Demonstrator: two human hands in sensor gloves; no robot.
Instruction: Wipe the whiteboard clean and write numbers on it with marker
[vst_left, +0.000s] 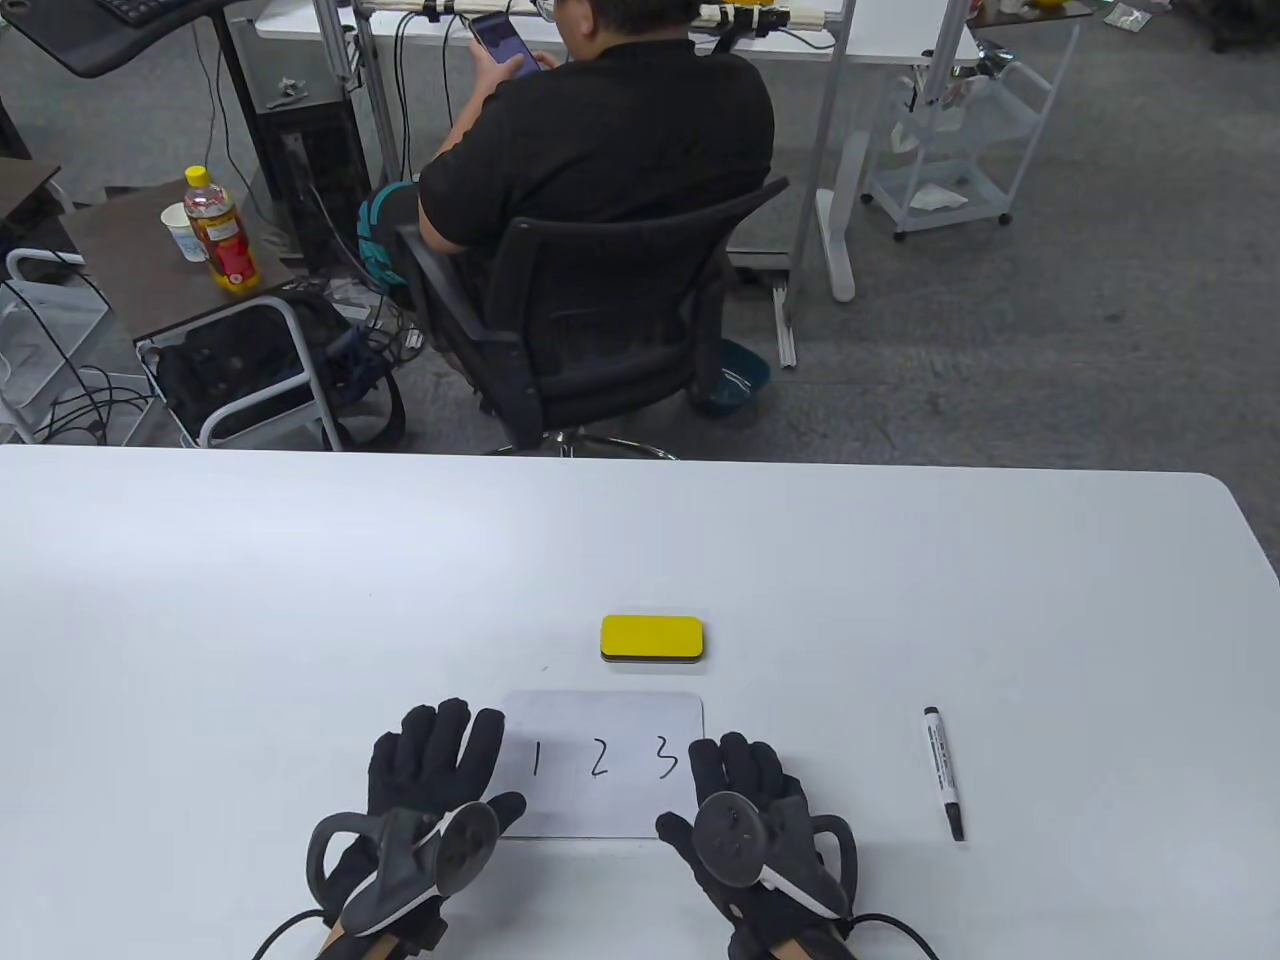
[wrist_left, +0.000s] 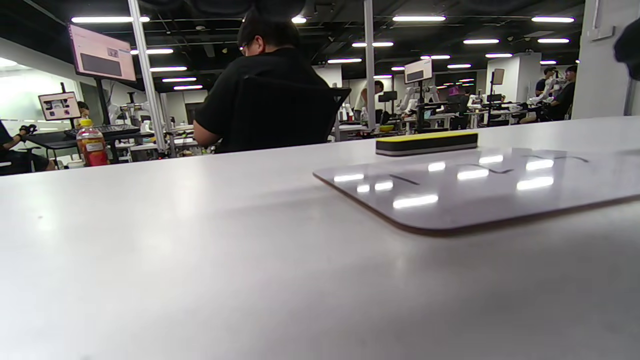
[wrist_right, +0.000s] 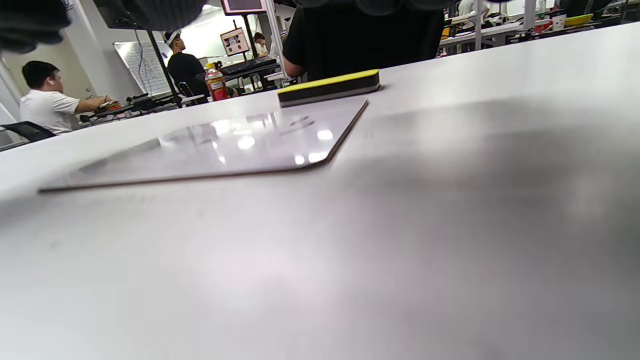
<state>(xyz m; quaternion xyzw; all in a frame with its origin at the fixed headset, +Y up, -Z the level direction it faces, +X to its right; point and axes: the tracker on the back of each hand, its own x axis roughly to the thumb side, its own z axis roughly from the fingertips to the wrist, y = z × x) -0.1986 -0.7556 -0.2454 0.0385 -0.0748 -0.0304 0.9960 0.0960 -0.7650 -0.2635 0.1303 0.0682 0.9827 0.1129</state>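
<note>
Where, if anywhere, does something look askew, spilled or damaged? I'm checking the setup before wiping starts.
Nothing stands out. The small white rectangular whiteboard lies flat and square, marked 1 2 3; the yellow-topped block eraser sits just beyond it, and the black-and-white marker pen lies capped to its right.

**Behind the white table**

A person in black (vst_left: 600, 140) sits on a black office chair (vst_left: 570, 320), holding a phone (vst_left: 505, 42). A drink bottle (vst_left: 222, 232) and paper cup (vst_left: 180, 230) stand on a brown side table (vst_left: 150, 270). A white trolley (vst_left: 960, 130) stands far right.
</note>
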